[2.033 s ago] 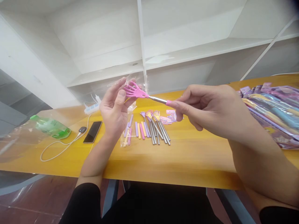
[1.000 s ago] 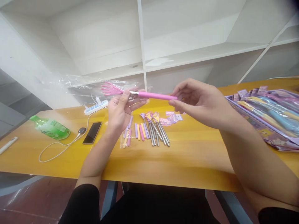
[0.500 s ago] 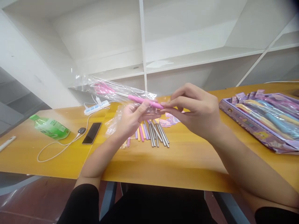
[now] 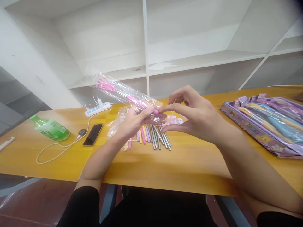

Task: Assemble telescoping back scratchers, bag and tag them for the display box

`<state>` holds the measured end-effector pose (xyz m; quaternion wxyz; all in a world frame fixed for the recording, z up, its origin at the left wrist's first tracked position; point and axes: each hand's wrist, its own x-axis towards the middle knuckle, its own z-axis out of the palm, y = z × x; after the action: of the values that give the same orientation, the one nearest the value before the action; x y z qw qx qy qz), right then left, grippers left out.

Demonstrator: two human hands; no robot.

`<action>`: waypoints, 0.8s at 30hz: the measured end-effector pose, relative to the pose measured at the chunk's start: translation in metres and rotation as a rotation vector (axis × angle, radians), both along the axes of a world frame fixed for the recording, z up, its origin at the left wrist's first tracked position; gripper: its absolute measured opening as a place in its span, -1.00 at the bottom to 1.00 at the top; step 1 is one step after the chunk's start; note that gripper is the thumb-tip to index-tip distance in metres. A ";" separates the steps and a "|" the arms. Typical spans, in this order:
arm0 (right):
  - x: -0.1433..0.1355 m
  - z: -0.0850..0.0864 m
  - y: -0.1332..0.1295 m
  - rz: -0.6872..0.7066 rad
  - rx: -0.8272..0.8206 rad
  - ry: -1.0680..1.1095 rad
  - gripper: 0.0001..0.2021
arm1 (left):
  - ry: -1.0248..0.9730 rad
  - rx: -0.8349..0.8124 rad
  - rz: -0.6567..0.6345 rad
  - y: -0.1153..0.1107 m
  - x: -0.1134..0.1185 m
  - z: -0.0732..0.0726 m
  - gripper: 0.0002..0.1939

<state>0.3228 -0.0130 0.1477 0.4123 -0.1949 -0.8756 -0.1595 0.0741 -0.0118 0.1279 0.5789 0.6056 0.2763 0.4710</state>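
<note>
A pink back scratcher [image 4: 137, 101] with a claw-shaped head and a thin metal rod lies inside a clear plastic bag [image 4: 118, 84], tilted with its head up to the left. My left hand [image 4: 138, 121] is closed round the lower handle and the bag, thumb on top. At the handle's end, my right hand [image 4: 191, 115] has its thumb and fingers spread; the index fingertip is at or very near the bag's edge. Below the hands lie several metal rods [image 4: 161, 138] and pastel handles [image 4: 143, 135], with crumpled clear bags [image 4: 115, 124] beside them.
On the right stands a purple printed box [image 4: 255, 132] full of bagged colourful items. Small printed cards [image 4: 175, 120] lie behind my right hand. To the left are a phone [image 4: 93, 135], a green bottle [image 4: 50, 128], a cable and a power strip [image 4: 98, 109]. White shelving rises behind the table.
The back scratcher has slid deeper into the bag, and its handle end now sits inside my left hand. My right hand has let go of the handle and spread its fingers.
</note>
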 end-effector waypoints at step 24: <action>-0.020 -0.014 0.009 0.121 -0.372 -0.045 -0.88 | 0.108 -0.025 -0.124 0.013 -0.005 -0.011 -0.64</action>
<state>0.3032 -0.0044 0.1334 0.3581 -0.2114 -0.9091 0.0259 0.0690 0.0015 0.1173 0.5987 0.6387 0.2748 0.3975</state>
